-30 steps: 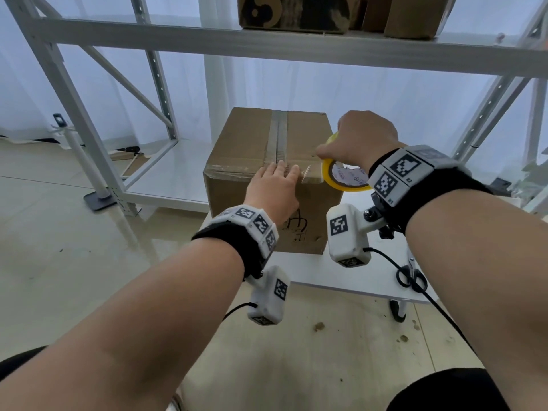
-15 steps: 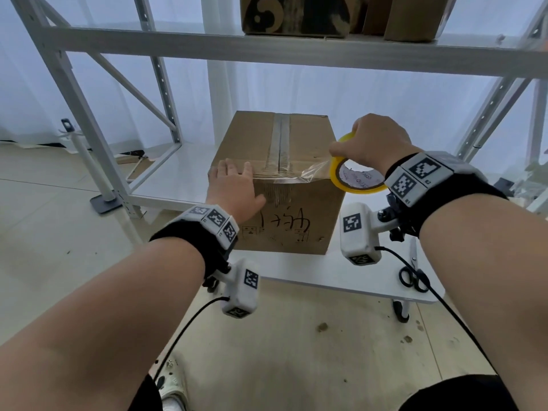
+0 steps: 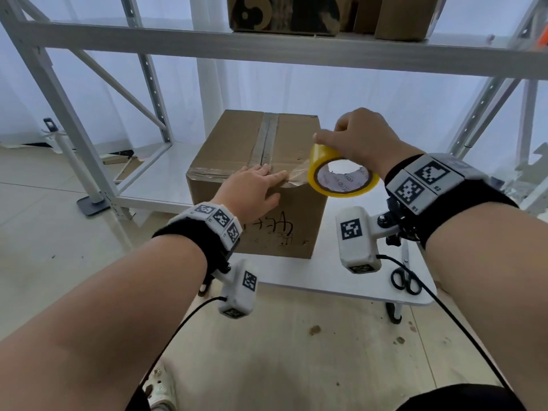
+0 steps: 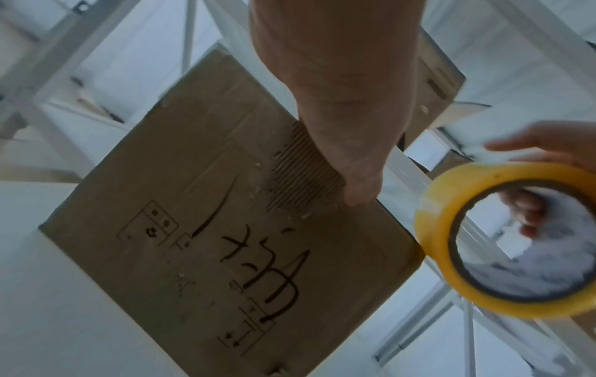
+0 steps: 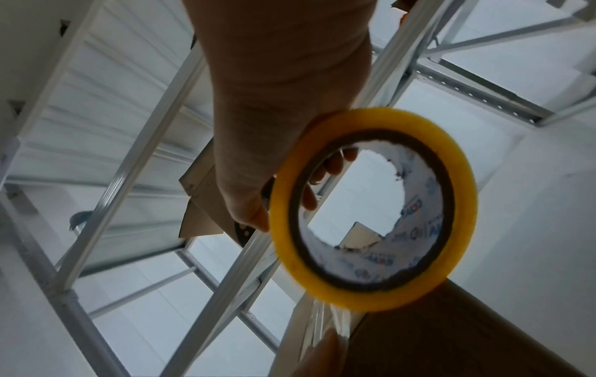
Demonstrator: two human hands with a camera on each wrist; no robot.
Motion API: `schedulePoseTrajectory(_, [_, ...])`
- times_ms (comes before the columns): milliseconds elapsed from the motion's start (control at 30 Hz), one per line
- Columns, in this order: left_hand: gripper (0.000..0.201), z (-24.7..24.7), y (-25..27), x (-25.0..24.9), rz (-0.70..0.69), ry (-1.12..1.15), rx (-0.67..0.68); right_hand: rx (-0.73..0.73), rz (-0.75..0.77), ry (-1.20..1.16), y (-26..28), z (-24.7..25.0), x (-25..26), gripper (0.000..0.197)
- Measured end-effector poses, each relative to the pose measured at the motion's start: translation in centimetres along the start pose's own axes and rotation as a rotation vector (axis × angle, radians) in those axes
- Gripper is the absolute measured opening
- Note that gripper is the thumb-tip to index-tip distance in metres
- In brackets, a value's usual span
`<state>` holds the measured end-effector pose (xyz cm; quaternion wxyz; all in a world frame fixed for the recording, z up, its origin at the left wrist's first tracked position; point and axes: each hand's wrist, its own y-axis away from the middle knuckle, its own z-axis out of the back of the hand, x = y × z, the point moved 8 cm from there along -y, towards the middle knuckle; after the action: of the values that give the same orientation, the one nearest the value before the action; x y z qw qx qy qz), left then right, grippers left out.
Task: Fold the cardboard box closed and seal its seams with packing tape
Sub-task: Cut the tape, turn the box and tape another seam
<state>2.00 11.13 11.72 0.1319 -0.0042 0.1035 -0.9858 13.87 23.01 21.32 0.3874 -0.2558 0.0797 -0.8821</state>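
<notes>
A closed brown cardboard box (image 3: 237, 143) stands on a white table (image 3: 341, 280), with tape down its middle top seam and along its near top edge. My left hand (image 3: 255, 188) lies flat with straight fingers on that near edge, pressing the tape down; its thumb (image 4: 358, 183) rests on the front face of the box (image 4: 225, 255). My right hand (image 3: 358, 137) grips a yellow tape roll (image 3: 341, 176) just right of the box, fingers through its core (image 5: 329, 163). A clear strip of tape (image 3: 296, 175) runs from the roll (image 5: 371, 204) to the box edge.
Black scissors (image 3: 404, 281) lie on the table at the right. A grey metal shelf frame (image 3: 267, 51) stands around and above the box, with other cartons (image 3: 284, 13) on its upper level. A low white shelf (image 3: 160, 179) lies left of the box.
My left hand slid left along the near top edge, then back to the right near the middle seam. My right hand kept the roll beside the box with the strip drawn out.
</notes>
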Motion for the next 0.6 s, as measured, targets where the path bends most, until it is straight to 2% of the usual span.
schedulePoseTrajectory(100, [0.055,-0.1,0.2,1.1,0.033,-0.002,0.021,-0.008,0.002,-0.158,0.6,-0.5,-0.1,0.049])
schedulePoseTrajectory(233, [0.060,-0.4,-0.2,0.0,0.050,0.037,0.015,-0.024,-0.024,-0.239,0.8,-1.6,0.4,0.050])
schedulePoseTrajectory(333, [0.062,-0.5,-0.1,-0.4,0.041,0.077,-0.009,0.003,-0.024,-0.128,0.2,-0.9,1.2,0.054])
schedulePoseTrajectory(467, [0.062,-0.5,0.0,-0.4,0.051,0.091,-0.004,-0.003,-0.075,-0.092,-0.3,-0.5,0.7,0.043])
schedulePoseTrajectory(600, [0.062,-0.6,0.0,-0.4,0.066,0.124,-0.006,-0.048,-0.048,-0.019,-0.1,-0.9,1.8,0.049])
